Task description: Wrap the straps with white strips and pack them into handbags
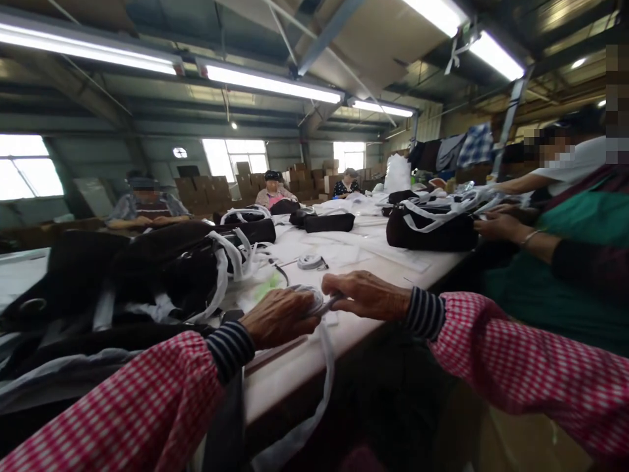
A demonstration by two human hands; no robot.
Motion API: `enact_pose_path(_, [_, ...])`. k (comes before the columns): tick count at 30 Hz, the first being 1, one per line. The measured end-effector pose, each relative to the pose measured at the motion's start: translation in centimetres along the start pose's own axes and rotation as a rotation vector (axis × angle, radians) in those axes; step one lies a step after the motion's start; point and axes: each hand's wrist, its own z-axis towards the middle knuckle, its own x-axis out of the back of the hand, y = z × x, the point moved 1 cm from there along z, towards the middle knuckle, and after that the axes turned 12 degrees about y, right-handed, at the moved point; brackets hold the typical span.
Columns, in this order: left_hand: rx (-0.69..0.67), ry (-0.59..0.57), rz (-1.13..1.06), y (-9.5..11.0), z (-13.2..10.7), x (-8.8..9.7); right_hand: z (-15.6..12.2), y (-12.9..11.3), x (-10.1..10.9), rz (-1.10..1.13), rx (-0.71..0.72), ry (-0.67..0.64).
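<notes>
Near the table's edge, my left hand (278,318) is closed round a rolled-up strap with a pale wrapping (310,296). My right hand (368,295) pinches a part of the same strap between thumb and fingers, just right of the roll. From between the hands a long pale strip (327,357) hangs over the edge toward the floor. Another coiled strap (312,262) lies on the table just beyond my hands. Dark bags with white-wrapped handles (162,262) are heaped beside my left arm.
The white-covered table (363,252) stretches away from me. A dark bag (432,226) stands at the right, near a co-worker in a green apron (565,262). A smaller dark bag (329,221) lies farther back. Several people sit across the table, with cardboard boxes (201,190) behind.
</notes>
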Motion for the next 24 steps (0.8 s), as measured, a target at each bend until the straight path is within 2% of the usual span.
enact_pose_path(2, [-0.044, -0.04, -0.033, -0.2, 1.3, -1.4, -0.8, 1.3, -0.6, -0.086, 0.022, 0.005])
enact_pose_path(6, [-0.127, -0.12, -0.08, 0.0, 4.3, -3.6, -2.6, 4.2, -1.5, -0.317, 0.169, -0.012])
enact_pose_path(9, [-0.188, -0.162, -0.107, 0.4, 6.7, -5.1, -4.1, 6.5, -1.7, -0.44, 0.196, -0.035])
enact_pose_path(16, [-0.357, -0.16, -0.106, 0.0, 13.9, -7.8, -6.4, 11.3, -1.5, -0.606, 0.242, 0.006])
enact_pose_path(20, [-0.385, -0.137, -0.06, -0.5, 17.0, -10.2, -6.8, 13.8, -2.6, -0.608, 0.177, -0.035])
enact_pose_path(24, [-0.396, -0.133, -0.032, -1.1, 17.7, -12.8, -7.3, 15.4, -3.7, -0.491, 0.01, -0.092])
